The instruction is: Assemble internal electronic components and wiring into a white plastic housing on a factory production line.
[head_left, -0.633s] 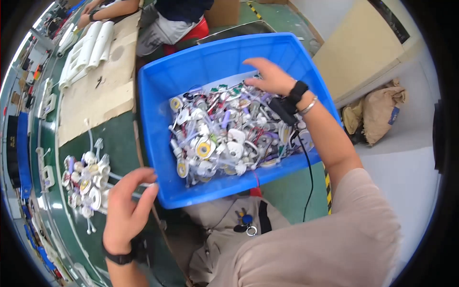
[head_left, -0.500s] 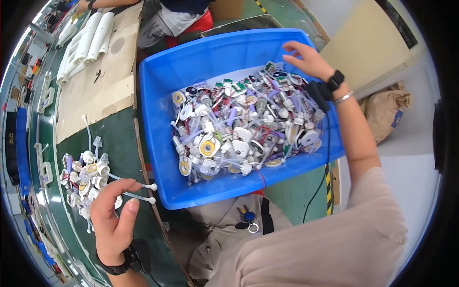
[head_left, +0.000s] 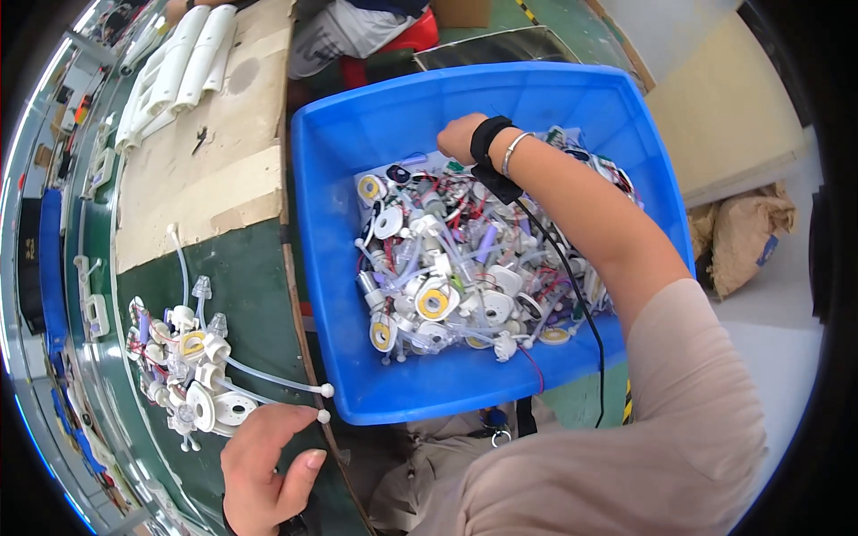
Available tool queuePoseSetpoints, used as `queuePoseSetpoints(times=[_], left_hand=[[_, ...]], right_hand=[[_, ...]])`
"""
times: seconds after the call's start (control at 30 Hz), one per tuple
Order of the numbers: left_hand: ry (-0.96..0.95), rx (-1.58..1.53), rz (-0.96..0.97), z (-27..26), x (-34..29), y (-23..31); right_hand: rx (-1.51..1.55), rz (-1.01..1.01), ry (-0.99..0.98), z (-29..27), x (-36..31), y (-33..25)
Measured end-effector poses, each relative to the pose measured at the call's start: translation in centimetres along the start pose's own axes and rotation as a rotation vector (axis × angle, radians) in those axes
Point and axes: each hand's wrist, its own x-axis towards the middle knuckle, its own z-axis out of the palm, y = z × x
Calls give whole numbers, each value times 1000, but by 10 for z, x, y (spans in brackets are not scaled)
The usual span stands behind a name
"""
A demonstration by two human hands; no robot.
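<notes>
right hand (head_left: 463, 138) at far side of bin (head_left: 402, 396), grip hidden, can't tell. left hand (head_left: 257, 473) gapes, empty, near pile (head_left: 204, 406) on counter (head_left: 248, 268). parts (head_left: 433, 304) lie tangled in bin: lift gently, keep cable (head_left: 593, 326) clear.

We can read no words or numbers here. On the sack (head_left: 742, 234), beyond the bin's (head_left: 429, 393) right edge, we see a blue patch (head_left: 766, 251) — too small and blurred for us to make out. Past the bin's far edge we see warning tape (head_left: 528, 12) on the floor (head_left: 572, 397) — yellow-and-black stripes.
</notes>
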Motion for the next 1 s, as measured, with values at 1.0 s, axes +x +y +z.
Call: queuePoseSetpoints(times=[1.0], left_hand=[[251, -345, 541, 93, 51, 16]], right_hand=[[-169, -717, 1513, -100, -240, -168]])
